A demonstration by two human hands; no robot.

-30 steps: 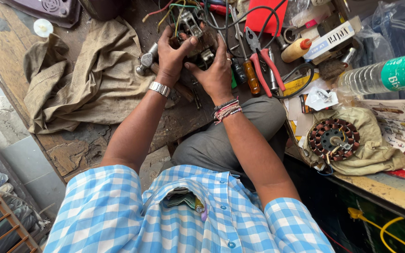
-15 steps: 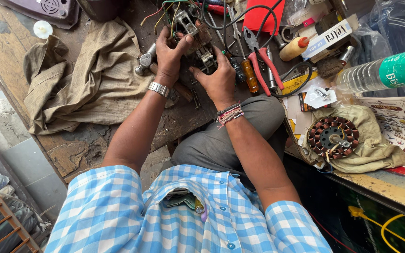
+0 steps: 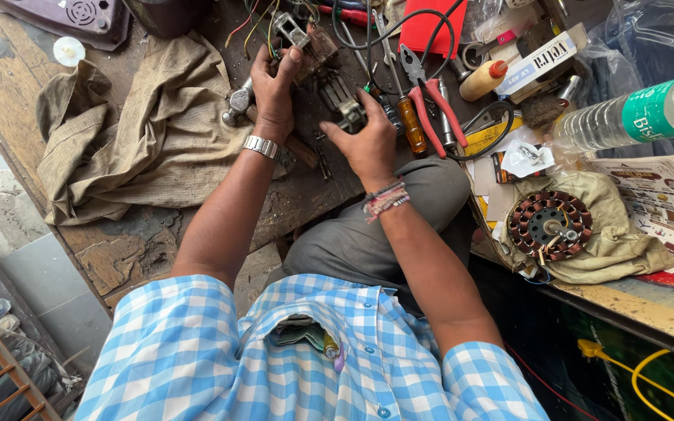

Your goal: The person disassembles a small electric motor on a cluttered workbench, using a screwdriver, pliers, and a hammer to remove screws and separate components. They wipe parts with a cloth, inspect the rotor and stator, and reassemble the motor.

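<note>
Dark metal part slants between left hand and right hand.

worn wooden workbench | grey tiled floor lower left | daylight

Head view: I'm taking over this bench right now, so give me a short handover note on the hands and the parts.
Left hand grips a wired metal part at the bench's far edge.
Right hand closes on a small dark block beside it.
Pliers and screwdriver lie right of the hands; hammer on the cloth to the left.
Copper-wound motor ring sits untouched at right.
The parts are still apart.
</note>
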